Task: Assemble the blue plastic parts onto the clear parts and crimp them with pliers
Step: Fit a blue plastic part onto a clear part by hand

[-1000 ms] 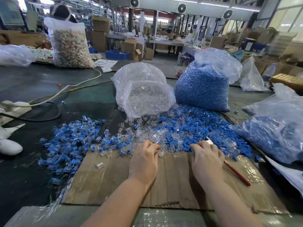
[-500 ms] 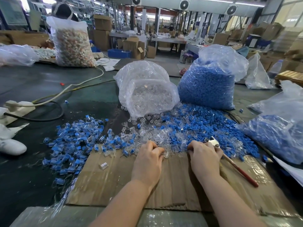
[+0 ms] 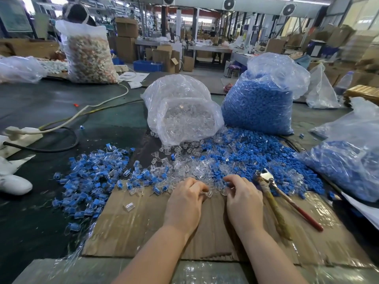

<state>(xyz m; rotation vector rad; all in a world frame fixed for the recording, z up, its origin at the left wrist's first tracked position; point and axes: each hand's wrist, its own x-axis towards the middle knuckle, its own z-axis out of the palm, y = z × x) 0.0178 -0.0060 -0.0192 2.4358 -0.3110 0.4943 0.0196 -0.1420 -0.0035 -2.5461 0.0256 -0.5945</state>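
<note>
My left hand (image 3: pixel 184 203) rests on the cardboard sheet (image 3: pixel 133 228) and pinches a clear part (image 3: pixel 209 194) at its fingertips. My right hand (image 3: pixel 244 199) sits just to the right, its fingers curled into the edge of the loose clear parts (image 3: pixel 184 167); whether it holds one is hidden. Loose blue parts (image 3: pixel 256 156) spread behind and to the right. The pliers (image 3: pixel 273 201), with one red handle, lie on the cardboard right of my right hand, untouched. A heap of joined blue-and-clear pieces (image 3: pixel 92 177) lies to the left.
A bag of clear parts (image 3: pixel 184 117) and a bag of blue parts (image 3: pixel 258 105) stand behind the piles. Another bag of blue parts (image 3: pixel 348 160) lies at the right. A black cable (image 3: pixel 61 144) and a white power strip (image 3: pixel 20 132) are at the left.
My right hand has let go of the pliers, which now lie on the cardboard, and moved left toward my left hand at the pile's edge.
</note>
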